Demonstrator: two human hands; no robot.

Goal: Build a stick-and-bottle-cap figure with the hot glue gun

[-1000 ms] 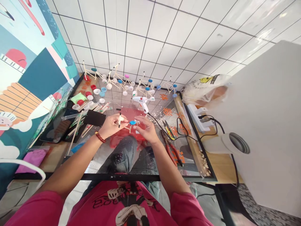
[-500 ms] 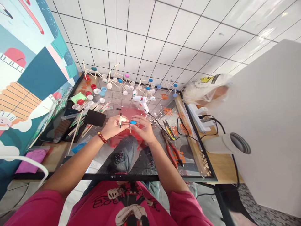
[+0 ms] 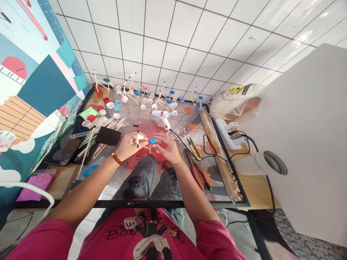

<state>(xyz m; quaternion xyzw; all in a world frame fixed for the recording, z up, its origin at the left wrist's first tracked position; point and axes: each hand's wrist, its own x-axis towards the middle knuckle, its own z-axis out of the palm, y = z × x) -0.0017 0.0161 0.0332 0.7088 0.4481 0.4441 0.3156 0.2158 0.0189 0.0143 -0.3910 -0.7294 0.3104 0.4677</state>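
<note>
Above the table, my left hand (image 3: 131, 146) is closed in a pinch on a small wooden-stick model (image 3: 150, 148) shaped like a bicycle frame. Its pale crossbar (image 3: 137, 139), with black ends, stands by my left fingertips. An oval blue cap (image 3: 152, 141) tops the model, between my two hands. My right hand (image 3: 167, 147) curves round that side, thumb below and fingers above the cap; its exact contact with the sticks is partly hidden. Beyond the hands lies a white glue gun (image 3: 162, 117).
Several similar stick models (image 3: 168, 101) stand along the back. Bottle caps (image 3: 110, 105), loose sticks (image 3: 86, 153), a black card (image 3: 108, 136) and a phone (image 3: 61, 146) lie left. Red-handled pliers (image 3: 196, 173), a yellow cutter (image 3: 195, 151), a cable and a power strip (image 3: 230, 135) are right.
The model and its blue cap have turned slightly between my fingers. Both hands stay almost in place; the whole view has shifted a little to the left.
</note>
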